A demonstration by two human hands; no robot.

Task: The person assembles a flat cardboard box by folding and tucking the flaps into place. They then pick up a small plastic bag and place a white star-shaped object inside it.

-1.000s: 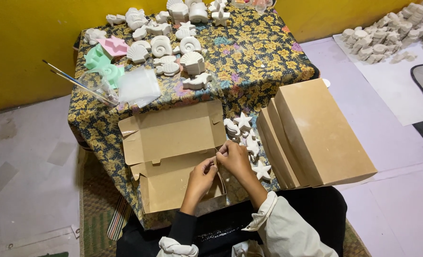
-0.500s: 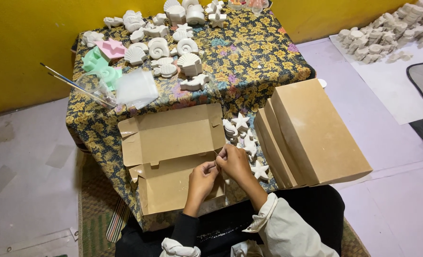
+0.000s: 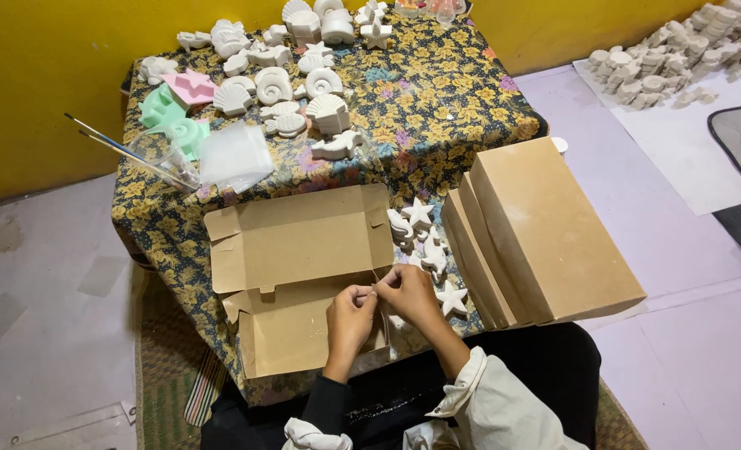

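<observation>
Cardboard box (image 3: 304, 275) on floral tablecloth (image 3: 437, 108); yellow wall (image 3: 45, 75)

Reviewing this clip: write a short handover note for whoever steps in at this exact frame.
Left hand and right hand meet fingertip to fingertip at the right side flap of the open cardboard box, pinching something too small to identify.
The box lies flat on the floral tablecloth, lid flap back, nothing visible inside.
White plaster stars and shells lie just right of it, beside stacked closed cardboard boxes.
More plaster shapes and green and pink moulds sit at the far side.
Done: box opened out. Left: side flaps not yet tucked, box unfilled.
</observation>
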